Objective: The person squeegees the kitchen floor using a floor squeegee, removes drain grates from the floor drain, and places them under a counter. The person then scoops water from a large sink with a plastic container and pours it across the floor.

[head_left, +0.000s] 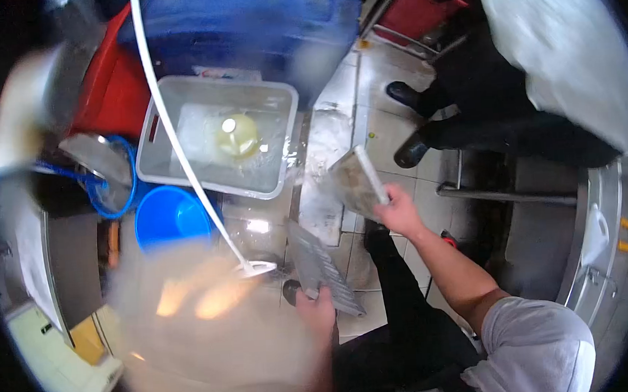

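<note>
My left hand [316, 307] is closed on the lower end of a grey ribbed panel [322, 271], which hangs slanted over the floor. Farther right, my right hand [400, 211] grips the edge of a pale-rimmed clear container [358, 182], tilted above the wet tiles. To the upper left of both hands lies a translucent grey tub [288, 126] with water and a yellowish round item [237, 136] inside. A long white stick [174, 136] runs down across the tub to a flat white end. A large blurred pale shape hides part of my left forearm.
A blue bucket [173, 217] and a blue-rimmed round item [131, 175] stand left of the tub. Behind is a big blue container [246, 28]. Another person's dark shoes [412, 150] and legs are at the upper right, near a metal rail [508, 196].
</note>
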Demonstrator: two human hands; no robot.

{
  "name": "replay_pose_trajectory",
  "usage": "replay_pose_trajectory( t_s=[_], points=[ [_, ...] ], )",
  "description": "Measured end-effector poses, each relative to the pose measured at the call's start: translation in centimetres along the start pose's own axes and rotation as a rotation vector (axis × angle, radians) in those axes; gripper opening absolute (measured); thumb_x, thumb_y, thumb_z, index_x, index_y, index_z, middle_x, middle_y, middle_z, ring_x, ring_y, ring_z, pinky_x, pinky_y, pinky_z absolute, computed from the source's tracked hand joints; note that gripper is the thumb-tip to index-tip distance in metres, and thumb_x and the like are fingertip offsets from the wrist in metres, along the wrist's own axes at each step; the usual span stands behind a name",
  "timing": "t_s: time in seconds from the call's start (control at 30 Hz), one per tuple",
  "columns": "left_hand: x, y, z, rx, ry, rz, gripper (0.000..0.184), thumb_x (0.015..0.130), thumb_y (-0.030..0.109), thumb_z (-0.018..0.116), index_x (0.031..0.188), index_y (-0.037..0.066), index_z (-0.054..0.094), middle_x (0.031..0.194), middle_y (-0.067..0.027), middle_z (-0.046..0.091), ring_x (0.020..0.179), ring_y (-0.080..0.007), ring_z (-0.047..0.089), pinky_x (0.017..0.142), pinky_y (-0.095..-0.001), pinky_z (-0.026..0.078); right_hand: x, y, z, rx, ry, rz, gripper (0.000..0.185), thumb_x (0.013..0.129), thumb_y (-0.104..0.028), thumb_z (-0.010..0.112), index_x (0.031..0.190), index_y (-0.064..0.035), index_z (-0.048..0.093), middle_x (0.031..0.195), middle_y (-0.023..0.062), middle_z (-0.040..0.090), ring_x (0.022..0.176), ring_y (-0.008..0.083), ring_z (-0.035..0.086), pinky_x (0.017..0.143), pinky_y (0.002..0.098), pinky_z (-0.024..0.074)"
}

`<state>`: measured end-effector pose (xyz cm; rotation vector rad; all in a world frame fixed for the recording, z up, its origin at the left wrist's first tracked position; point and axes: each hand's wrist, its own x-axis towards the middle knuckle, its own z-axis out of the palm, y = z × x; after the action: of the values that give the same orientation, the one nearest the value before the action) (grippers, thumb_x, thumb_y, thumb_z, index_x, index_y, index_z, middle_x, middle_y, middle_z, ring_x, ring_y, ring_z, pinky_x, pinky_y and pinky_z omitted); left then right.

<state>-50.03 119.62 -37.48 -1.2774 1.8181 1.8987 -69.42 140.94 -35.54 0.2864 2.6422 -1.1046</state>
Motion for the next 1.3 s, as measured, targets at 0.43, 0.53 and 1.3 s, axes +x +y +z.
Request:
replay_pose_trajectory(
  t_s=[0.43, 0.53, 1.3],
  points=[
    [-0.9, -0.9, -0.3, 0.04, -0.192, 0.04, 0.032, 0.084, 0.011, 0.064, 0.111, -0.006, 0.059, 0.105, -0.012, 0.068, 0.097, -0.0246, 0.066, 0.088, -0.0359, 0.049, -11.6, 5.6, 0.2, 0.308, -0.023, 0.336, 0.03, 0.075, -0.015, 0.069, 0.101, 0.001, 0.067, 0.096, 0.0169, 0.064, 0.095, 0.0266, 0.064, 0.084, 0.0367, 0.0497],
    [-3.6, 1.5, 2.6, 0.086, -0.26, -0.011, 0.027, 0.091, 0.013, 0.062, 0.112, -0.003, 0.059, 0.106, -0.011, 0.067, 0.094, -0.0215, 0.066, 0.084, -0.0362, 0.053, -16.6, 6.0, -2.0, 0.303, -0.014, 0.379, 0.027, 0.075, -0.012, 0.068, 0.1, -0.0019, 0.068, 0.099, 0.0149, 0.065, 0.095, 0.0269, 0.064, 0.084, 0.037, 0.0496],
    [-17.4, -10.8, 25.0, 0.752, -0.663, 0.182, 0.058, 0.079, 0.045, 0.081, 0.093, -0.001, 0.05, 0.086, -0.0132, 0.06, 0.077, -0.0228, 0.059, 0.073, -0.0364, 0.052, -35.7, 22.9, -4.8, 0.536, 0.456, 0.245, 0.047, 0.068, -0.031, 0.087, 0.081, -0.0022, 0.052, 0.088, 0.0131, 0.05, 0.079, 0.0333, 0.056, 0.068, 0.0421, 0.0471]
  ],
)
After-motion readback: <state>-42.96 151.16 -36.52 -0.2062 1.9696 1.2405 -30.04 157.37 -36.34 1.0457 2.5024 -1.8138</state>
